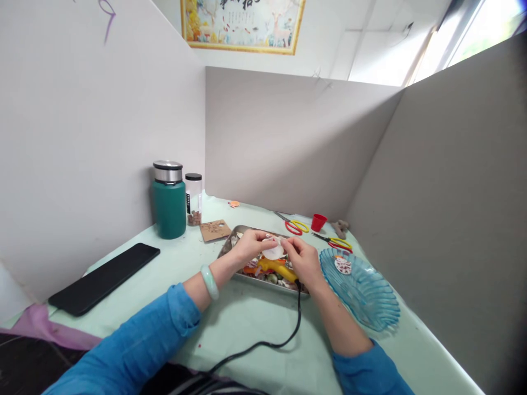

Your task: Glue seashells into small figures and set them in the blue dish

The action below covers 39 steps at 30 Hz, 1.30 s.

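Between my two hands is a pale, round, flat piece (272, 252), perhaps a shell. My left hand (252, 246) pinches its left edge, and my right hand (304, 262) has thumb and fingertips closed on its right edge; a small bit at the right fingertips is too small to make out. Just below them, a yellow glue gun (278, 267) lies across a metal tray (263, 284) filled with shells. Its black cord (263, 344) runs over the table toward me. To the right, a blue glass plate (370, 296) carries a speckled round piece (343, 265).
Behind the tray lie two pairs of scissors (297, 226) (338, 244) and a red cup (318, 222). At the left are a green thermos (169, 206), a clear jar (194, 200), a brown card (215, 231) and a black flat slab (107, 277). Grey panels (288, 137) enclose the table.
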Available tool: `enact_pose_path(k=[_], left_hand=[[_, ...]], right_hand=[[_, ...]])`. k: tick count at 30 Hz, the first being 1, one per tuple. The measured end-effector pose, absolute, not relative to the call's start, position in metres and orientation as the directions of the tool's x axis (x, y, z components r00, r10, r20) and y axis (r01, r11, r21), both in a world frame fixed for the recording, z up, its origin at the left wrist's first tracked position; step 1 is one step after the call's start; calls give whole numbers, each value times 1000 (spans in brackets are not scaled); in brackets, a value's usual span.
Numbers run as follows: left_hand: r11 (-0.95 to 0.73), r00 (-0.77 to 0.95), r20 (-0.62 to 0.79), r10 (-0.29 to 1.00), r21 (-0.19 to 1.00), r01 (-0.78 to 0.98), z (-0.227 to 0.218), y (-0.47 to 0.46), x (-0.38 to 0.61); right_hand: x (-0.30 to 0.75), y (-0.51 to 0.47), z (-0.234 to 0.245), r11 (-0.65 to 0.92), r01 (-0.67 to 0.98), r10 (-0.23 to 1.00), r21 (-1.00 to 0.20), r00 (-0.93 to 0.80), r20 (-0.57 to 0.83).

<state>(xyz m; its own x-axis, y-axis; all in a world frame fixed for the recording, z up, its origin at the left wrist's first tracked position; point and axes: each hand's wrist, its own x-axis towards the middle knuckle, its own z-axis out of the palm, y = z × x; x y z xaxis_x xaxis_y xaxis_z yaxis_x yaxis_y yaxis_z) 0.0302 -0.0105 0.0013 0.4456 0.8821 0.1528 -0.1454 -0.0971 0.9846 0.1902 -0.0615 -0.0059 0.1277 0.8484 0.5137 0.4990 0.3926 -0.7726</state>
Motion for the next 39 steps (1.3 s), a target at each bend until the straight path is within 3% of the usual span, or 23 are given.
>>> enact_pose_path(k=[13, 28, 39], left_hand=[[-78, 491, 134, 861, 988, -133, 5, -18, 28], [-166, 477, 182, 860, 983, -75, 7, -14, 27], [-4, 522, 100, 847, 983, -182, 7, -21, 27]], right_hand=[[191, -56, -11, 389, 501, 842, -773, 147, 518], [185, -64, -8, 408, 530, 825, -744, 136, 549], [188, -59, -11, 412, 487, 815, -770, 181, 550]])
